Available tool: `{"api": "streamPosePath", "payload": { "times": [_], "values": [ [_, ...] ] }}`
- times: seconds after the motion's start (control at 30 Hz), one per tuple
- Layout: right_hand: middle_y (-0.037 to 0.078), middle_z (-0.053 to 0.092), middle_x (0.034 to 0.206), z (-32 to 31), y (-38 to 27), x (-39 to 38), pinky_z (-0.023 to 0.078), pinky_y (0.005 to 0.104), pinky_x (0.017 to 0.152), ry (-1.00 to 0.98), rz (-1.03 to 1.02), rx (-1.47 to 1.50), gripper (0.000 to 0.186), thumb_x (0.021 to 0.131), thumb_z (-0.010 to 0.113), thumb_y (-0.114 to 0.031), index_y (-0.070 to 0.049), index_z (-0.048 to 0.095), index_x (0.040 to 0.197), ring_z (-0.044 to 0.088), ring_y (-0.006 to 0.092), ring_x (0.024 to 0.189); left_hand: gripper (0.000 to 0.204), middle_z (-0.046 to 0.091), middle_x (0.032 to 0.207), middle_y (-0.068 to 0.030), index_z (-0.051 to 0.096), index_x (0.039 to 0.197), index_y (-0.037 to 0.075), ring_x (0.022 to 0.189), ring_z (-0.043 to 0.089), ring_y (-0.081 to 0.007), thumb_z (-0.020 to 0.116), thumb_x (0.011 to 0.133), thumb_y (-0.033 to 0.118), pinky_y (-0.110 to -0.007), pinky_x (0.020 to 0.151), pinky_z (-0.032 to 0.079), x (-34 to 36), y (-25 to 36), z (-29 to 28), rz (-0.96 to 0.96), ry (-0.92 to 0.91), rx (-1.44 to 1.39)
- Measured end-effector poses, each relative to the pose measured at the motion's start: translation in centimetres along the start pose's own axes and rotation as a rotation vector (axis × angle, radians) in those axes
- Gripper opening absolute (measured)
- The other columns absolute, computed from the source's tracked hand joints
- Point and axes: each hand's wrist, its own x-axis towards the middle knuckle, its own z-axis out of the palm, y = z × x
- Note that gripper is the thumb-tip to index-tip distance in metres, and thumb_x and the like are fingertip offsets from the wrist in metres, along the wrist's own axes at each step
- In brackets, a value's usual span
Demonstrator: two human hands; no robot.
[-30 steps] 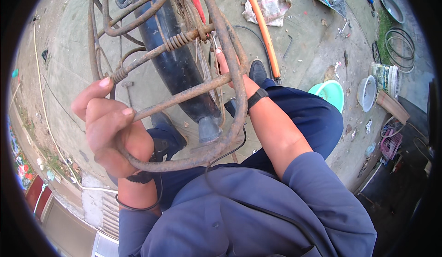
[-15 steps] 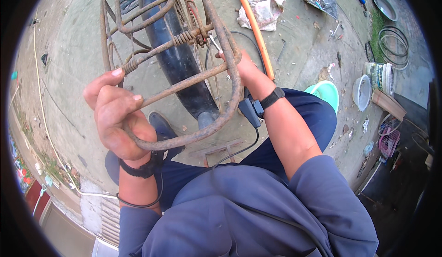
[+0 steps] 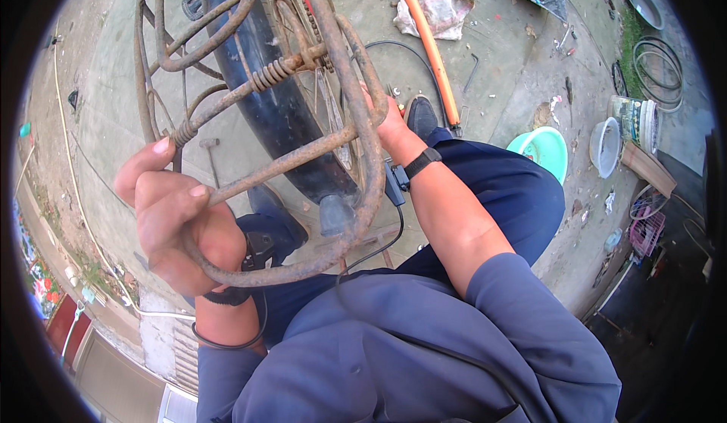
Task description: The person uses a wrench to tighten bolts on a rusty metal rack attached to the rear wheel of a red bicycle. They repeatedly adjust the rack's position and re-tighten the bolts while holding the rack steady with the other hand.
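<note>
A rusty metal carrier rack [image 3: 344, 127] with a coiled spring [image 3: 273, 74] rises close in front of me, over a black bicycle tyre [image 3: 265, 105] and its spoked wheel. My left hand [image 3: 178, 222] grips the rack's curved lower-left bar, fingers wrapped around it. My right hand [image 3: 386, 124] is behind the rack's right bar, by the wheel; its fingers are hidden. A dark band sits on my right wrist [image 3: 421, 163]. I wear blue clothes.
On the concrete ground lie an orange tube [image 3: 432, 48], a crumpled cloth [image 3: 435, 6], a turquoise basin [image 3: 544, 149], a white bucket [image 3: 606, 144], coiled hoses [image 3: 657, 63] and a black cable [image 3: 394, 48]. My dark shoe [image 3: 420, 114] stands near the wheel.
The rack has come closer and lower in view. My left hand has slid along its lower bar, and my right hand has moved up behind the right bar.
</note>
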Motion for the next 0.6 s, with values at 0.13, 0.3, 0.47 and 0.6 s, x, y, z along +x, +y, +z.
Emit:
{"api": "streamPosePath", "payload": {
  "times": [0.13,0.3,0.47,0.6],
  "values": [
    [0.005,0.066,0.086,-0.1,1.1,1.1,0.051,0.0272,0.071,-0.008,0.057,0.162,0.039,0.104,0.055,-0.022,0.000,0.059,0.136,0.061,0.0127,0.074,0.021,0.053,0.069,-0.0093,0.057,0.099,0.006,0.103,0.057,-0.0355,0.054,0.098,0.026,-0.048,0.096,0.044,0.0,0.0,-0.1,-0.006,-0.002,-0.039],
    [0.006,0.067,0.088,-0.3,2.5,3.0,0.052,0.0283,0.075,-0.086,-0.175,0.040,0.039,0.104,0.056,-0.021,0.002,0.058,0.136,0.062,0.0139,0.076,0.017,0.054,0.070,-0.0095,0.057,0.100,0.007,0.104,0.056,-0.0352,0.052,0.098,0.023,-0.049,0.096,0.043,0.0,0.1,-0.6,-0.037,-0.043,-0.052],
    [0.006,0.067,0.088,0.0,3.2,3.9,0.051,0.0286,0.073,-0.088,-0.121,0.146,0.039,0.104,0.056,-0.022,0.002,0.058,0.136,0.061,0.0136,0.076,0.015,0.054,0.070,-0.0090,0.057,0.099,0.007,0.103,0.056,-0.0349,0.053,0.098,0.022,-0.048,0.094,0.045,0.0,0.2,-0.3,-0.058,-0.007,-0.100],
    [0.004,0.062,0.081,0.3,3.2,3.9,0.050,0.0287,0.066,-0.042,-0.078,-0.017,0.040,0.104,0.057,-0.022,0.002,0.058,0.136,0.057,0.0123,0.068,0.024,0.054,0.070,-0.0083,0.057,0.100,0.007,0.102,0.057,-0.0345,0.054,0.101,0.031,-0.046,0.090,0.047,0.0,0.4,0.1,-0.040,-0.002,-0.015]
  ]
}}
